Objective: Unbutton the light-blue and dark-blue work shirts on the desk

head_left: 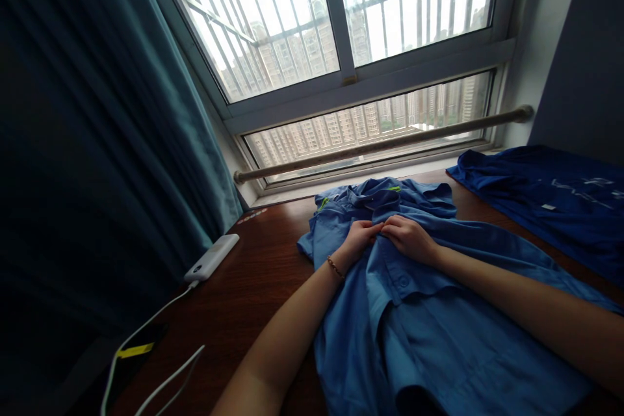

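A blue button-up shirt (453,331) lies spread on the dark wooden table, its collar (373,198) toward the window and its lower front toward me. My left hand (359,238) pinches the front edge of the shirt at about chest height. Right beside it, my right hand (408,238) grips the same edge, and the fingertips of both hands meet there. Whatever sits between the fingertips is hidden. Below the hands a button (403,281) shows on the placket, and the two front panels part farther down.
A darker blue garment (550,201) lies at the right. On the left a white power bank (212,259) has a white cable (146,324) plugged in, near a yellow strip (135,350). Behind are a barred window, a rail (380,144) and a blue curtain (160,110).
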A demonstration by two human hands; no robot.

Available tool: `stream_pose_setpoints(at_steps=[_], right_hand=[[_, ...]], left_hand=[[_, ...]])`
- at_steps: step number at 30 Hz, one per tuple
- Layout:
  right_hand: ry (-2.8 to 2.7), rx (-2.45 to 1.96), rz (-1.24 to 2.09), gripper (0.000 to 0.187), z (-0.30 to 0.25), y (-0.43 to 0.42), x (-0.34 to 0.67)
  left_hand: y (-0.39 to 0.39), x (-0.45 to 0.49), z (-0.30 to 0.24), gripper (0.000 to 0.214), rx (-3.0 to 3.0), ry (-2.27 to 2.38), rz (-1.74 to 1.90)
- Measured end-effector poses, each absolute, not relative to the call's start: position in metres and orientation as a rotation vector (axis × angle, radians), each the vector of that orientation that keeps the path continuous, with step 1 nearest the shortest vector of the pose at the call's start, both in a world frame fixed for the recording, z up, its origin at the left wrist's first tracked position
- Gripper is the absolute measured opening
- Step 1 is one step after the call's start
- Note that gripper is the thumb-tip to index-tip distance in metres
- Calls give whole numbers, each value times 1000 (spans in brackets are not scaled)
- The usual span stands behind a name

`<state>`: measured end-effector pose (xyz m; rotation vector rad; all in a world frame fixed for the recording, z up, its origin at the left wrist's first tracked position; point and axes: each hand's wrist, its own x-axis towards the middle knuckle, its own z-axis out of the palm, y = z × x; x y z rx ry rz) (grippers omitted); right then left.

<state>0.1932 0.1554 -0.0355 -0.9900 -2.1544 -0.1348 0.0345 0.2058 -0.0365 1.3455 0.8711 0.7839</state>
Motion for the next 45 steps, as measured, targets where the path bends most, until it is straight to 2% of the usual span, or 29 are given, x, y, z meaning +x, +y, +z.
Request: stream_pose_setpoints(at_steps=[7,12,15,21,24,27,41,45], right_hand=[[-2047,-1110,70,17,-36,158,191],[-1833,-1144,304,14,-38,162,194],[-1684,-1176,513,15,-41,167,199],[-1411,-1125,882,25,-45,172,204],[-1360,-1106,1005,34,-46,172,201],[-1421,-1105,976,39,-43,169,199],[-1556,-1149,846,23,-44,168,195],[-1510,-1205,773,23,-44,166,193]], left_hand=[[205,37,-38,40,1566,978,891],[204,22,-16,34,1451,732,606],[205,18,-10,38,1516,649,521],[205,34,-23,30,2165,840,935],[196,40,-25,26,2326,959,1002],[185,42,-24,23,2467,1059,984],[181,41,-28,22,2630,1152,919],[182,43,-31,22,2554,1136,976]])
